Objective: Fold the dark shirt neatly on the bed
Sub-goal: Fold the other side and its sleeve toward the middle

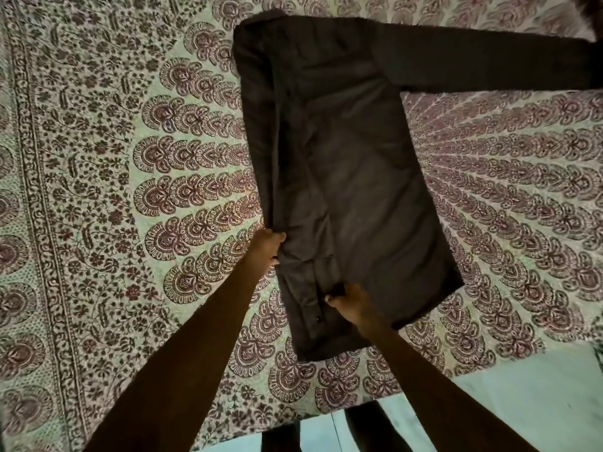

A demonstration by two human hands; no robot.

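1. Left hand (pixel 267 247) grips the left folded edge of the dark shirt (pixel 352 190), fingers curled over the cloth and thumb tucked under it, so it is closed on fabric rather than spread.
2. Right hand (pixel 350 303) sits closer to the hem, pinching a small tuck of cloth between thumb and fingertips just beside a button (pixel 319 320) on the folded-in strip. It is narrow, not flat.
3. Both hands hold the near, hem end of the shirt. The rest of the garment lies away from them.
4. The shirt lies flat on the bed (pixel 98 190), its long axis running from the near edge towards the far edge, the hem end slanting slightly towards the right.
5. Its left side looks already turned in over the body, giving a straight left edge.
6. One sleeve (pixel 489 65) lies unfolded at the far end, stretched out flat towards the right edge of the bed, well apart from both hands.
7. As I judge it, the next fold turns on that sleeve and the right side. They lie up and to the right of the hands, and the right hand is the nearer one.
8. Past the near right corner of the bed, pale floor (pixel 538 386) shows.
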